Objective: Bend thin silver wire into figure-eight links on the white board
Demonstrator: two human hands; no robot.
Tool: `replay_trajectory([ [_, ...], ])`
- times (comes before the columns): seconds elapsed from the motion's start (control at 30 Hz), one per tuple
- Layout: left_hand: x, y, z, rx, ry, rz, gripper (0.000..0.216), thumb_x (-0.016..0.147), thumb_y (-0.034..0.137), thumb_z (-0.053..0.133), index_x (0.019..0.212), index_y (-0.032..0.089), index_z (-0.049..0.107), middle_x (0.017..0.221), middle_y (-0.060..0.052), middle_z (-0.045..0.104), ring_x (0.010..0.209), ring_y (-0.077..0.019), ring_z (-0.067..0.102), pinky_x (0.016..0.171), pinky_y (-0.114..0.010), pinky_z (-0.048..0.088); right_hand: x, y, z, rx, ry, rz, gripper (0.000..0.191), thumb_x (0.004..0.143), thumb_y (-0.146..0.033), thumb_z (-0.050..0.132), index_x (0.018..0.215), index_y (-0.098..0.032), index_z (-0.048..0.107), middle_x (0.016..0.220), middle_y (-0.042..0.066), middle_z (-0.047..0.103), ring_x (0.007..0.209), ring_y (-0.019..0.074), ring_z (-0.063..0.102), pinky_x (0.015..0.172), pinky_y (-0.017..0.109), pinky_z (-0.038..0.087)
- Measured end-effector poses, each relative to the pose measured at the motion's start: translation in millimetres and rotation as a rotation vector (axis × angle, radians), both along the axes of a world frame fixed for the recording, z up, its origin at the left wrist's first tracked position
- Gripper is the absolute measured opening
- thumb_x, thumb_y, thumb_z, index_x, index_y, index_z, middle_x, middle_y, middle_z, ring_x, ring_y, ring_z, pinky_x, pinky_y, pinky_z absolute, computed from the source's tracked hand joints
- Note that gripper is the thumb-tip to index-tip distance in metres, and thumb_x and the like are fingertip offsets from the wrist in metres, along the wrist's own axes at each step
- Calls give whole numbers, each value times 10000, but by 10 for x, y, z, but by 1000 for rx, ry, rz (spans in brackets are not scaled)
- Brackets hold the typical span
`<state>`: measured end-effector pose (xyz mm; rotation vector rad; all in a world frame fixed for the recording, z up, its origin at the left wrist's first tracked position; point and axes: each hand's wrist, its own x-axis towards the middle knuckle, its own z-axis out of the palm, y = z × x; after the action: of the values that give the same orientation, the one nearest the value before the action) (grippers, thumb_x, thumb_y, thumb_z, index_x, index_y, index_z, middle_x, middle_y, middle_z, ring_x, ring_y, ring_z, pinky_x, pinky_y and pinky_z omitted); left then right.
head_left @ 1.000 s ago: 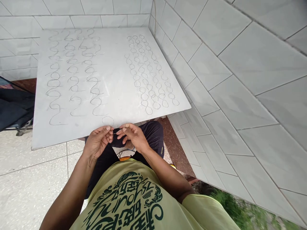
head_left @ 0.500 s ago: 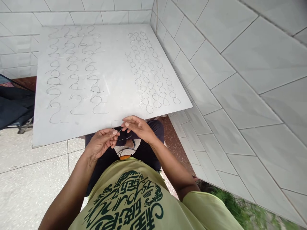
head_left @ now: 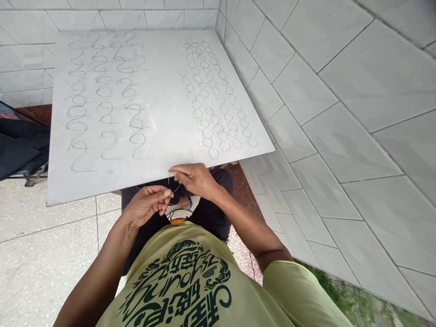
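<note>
Between my hands, just off the near edge of the white board (head_left: pixel 170 136), a thin curved wire (head_left: pixel 176 187) is stretched. My left hand (head_left: pixel 149 203) pinches it between thumb and forefinger, and a loose end curves below the fingers. My right hand (head_left: pixel 195 178) is closed on the wire's other part, with a short end poking out by its fingertips. On the board's left side lie rows of open S-shaped wires (head_left: pixel 139 123). Toward the right are rows of closed figure-eight wires (head_left: pixel 211 147).
White tiled walls (head_left: pixel 340 131) border the board at the back and right. A dark cloth-covered item (head_left: pixel 20 147) stands at the left. My knees (head_left: pixel 221 200) are below the board's near edge, above a speckled floor (head_left: pixel 47 254).
My right hand has closed its fingers on the wire, where they were more spread before. The wire has turned between my hands. The view has shifted slightly.
</note>
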<state>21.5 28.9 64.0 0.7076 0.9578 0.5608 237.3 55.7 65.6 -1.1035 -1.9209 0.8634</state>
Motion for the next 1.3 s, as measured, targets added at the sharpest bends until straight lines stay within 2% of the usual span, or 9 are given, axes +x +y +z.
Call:
replay_trajectory([
  [0.13, 41, -42, 20, -11, 7, 40, 263, 758, 371, 882, 849, 142, 789, 684, -14, 633, 512, -79, 537, 449, -196, 440, -65, -75, -39, -83, 88, -171, 277, 1016, -206, 489, 1107, -198, 750, 805, 5, 755, 697, 156, 707, 712, 283, 548],
  [0.3, 52, -48, 11, -17, 24, 10, 275, 745, 386, 890, 830, 144, 788, 664, -8, 630, 509, -87, 545, 440, -205, 449, 42, -17, 41, 49, -34, 80, 260, 1047, -230, 504, 1199, -232, 715, 1019, 45, 764, 932, 181, 706, 853, 312, 533],
  [0.43, 52, -62, -4, -17, 23, -21, 276, 755, 388, 888, 821, 139, 789, 668, -16, 638, 515, -88, 553, 449, -210, 473, 118, 45, 126, 195, -266, 227, 257, 1076, -332, 500, 1128, -209, 720, 932, 64, 714, 884, 198, 642, 780, 307, 488],
  [0.7, 74, -143, -31, -6, 10, 31, 267, 775, 381, 879, 838, 140, 783, 687, -18, 645, 526, -91, 567, 458, -211, 479, 59, 95, 108, 235, -420, 139, 320, 1088, -264, 449, 924, -168, 706, 791, 67, 674, 801, 209, 614, 711, 315, 436],
  [0.8, 78, -127, -12, 12, 19, 85, 274, 775, 378, 881, 857, 132, 792, 714, -24, 652, 536, -85, 572, 469, -202, 479, 102, 78, 144, 148, -350, 92, 207, 1052, -291, 549, 1121, -172, 705, 913, 77, 727, 844, 210, 650, 740, 315, 464],
  [0.9, 72, -88, 18, 46, 30, 151, 276, 782, 364, 879, 883, 121, 798, 720, -28, 655, 542, -79, 572, 480, -192, 480, 210, 17, 229, 11, -175, 35, 381, 1009, -372, 630, 1352, -208, 614, 1080, 77, 750, 890, 201, 685, 743, 301, 498],
  [0.97, 62, -62, 42, 71, 27, 194, 276, 790, 360, 874, 890, 114, 798, 716, -30, 655, 545, -80, 570, 484, -190, 479, 282, -55, 257, -103, -69, -43, 355, 1009, -432, 614, 1274, -202, 664, 1020, 60, 765, 825, 184, 690, 698, 283, 498],
  [1.1, 46, -15, 90, 95, 9, 263, 280, 794, 356, 872, 906, 110, 798, 745, -41, 668, 567, -82, 574, 492, -190, 483, 313, -232, 136, -428, 134, -161, 473, 989, -579, 573, 823, -160, 718, 673, 27, 710, 557, 135, 621, 539, 250, 457],
  [1.3, 83, 50, 121, 82, -15, 265, 273, 787, 340, 879, 893, 103, 792, 761, -41, 674, 576, -79, 576, 493, -189, 485, 102, -398, -143, -819, 606, 38, 479, 883, -620, 700, 924, -143, 725, 737, 64, 766, 541, 153, 692, 452, 228, 481],
])
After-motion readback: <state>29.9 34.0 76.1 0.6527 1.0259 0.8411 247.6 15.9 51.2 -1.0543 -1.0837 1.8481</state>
